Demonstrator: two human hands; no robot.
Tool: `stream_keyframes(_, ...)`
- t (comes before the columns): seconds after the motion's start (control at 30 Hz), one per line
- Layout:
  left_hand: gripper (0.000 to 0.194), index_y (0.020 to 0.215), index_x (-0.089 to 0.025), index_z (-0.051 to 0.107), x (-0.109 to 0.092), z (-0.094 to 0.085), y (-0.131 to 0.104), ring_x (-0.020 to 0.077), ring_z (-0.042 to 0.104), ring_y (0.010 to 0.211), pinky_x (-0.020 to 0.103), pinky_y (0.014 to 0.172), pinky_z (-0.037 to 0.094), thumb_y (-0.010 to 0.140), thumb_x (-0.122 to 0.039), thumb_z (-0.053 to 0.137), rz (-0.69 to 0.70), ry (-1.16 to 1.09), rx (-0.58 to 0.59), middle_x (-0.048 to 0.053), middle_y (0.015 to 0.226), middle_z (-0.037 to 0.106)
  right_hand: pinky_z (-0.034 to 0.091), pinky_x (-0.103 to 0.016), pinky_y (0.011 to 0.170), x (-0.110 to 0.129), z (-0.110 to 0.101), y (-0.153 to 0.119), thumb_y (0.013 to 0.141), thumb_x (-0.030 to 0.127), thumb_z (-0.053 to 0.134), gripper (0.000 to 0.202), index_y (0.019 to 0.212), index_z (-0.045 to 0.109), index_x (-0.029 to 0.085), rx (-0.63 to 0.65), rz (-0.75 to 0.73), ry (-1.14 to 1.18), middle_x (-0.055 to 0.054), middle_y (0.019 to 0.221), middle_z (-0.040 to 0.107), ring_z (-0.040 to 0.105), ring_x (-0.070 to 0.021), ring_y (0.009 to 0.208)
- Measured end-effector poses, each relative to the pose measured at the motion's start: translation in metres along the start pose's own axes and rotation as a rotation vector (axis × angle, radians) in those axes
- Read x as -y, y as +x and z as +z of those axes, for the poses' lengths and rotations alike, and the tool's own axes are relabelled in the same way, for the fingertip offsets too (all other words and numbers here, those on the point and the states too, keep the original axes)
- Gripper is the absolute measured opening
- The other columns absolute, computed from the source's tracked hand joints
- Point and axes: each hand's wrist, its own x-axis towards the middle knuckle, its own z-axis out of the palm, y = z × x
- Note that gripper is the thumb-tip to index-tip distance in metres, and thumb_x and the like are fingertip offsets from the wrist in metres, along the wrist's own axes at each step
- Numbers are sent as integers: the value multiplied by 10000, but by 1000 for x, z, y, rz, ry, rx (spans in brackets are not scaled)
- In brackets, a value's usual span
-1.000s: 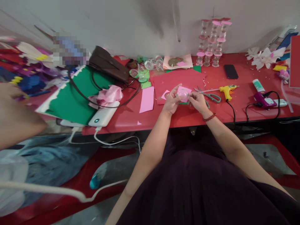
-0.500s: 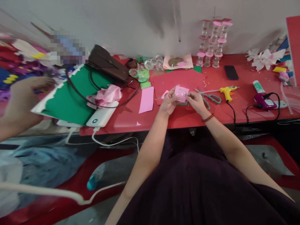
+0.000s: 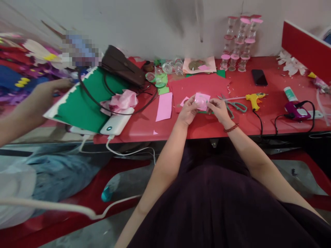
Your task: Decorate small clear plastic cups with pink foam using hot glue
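Between my two hands is a square of pink paper with a small clear plastic cup against it. My left hand grips the left side, its thumb over the cup's edge. On the right, my right hand pinches the lower right edge with fingertips. Both hands are just above the front of the red table. Under and beside them lie a red sheet and a pink scrap. Grey-handled scissors rest right behind my right hand.
A yellow glue gun, a phone and a glue stick lie to the right. Stacked clear cups stand behind. At left are a green sheet, a brown bag, a power bank and another person's hand.
The view has shifted slightly. The red board at the right now leans further into view over the white flowers. My hands keep the paper and cup in nearly the same place.
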Motion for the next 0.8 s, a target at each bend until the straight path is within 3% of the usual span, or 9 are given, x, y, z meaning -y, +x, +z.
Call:
stream_keyframes(0.27, 581, 1267, -280, 753, 0, -2, 0, 195, 759, 1035, 278, 865, 590, 713, -313, 924, -33, 1, -23, 33, 1067, 820, 527, -220, 537, 3, 1, 0, 910, 470, 730, 328, 758, 594, 212, -5, 50, -41, 22, 587, 633, 604, -95, 510)
stream_keyframes(0.5, 590, 1218, -260, 780, -1, -2, -2, 125, 740, 834, 202, 732, 561, 654, -292, 950, -30, -104, 16, -5, 997, 820, 500, -207, 516, 7, -1, -1, 919, 407, 719, 311, 727, 567, 216, 26, 5, -59, 41, 553, 602, 561, -79, 484)
stream_keyframes(0.8, 591, 1433, -241, 665, -9, 6, -7, 118, 729, 791, 207, 711, 546, 853, -196, 771, -115, -197, -35, 12, 986, 809, 494, -208, 510, 9, -3, -1, 920, 407, 725, 288, 757, 593, 211, 43, 29, -29, 28, 580, 617, 556, -81, 490)
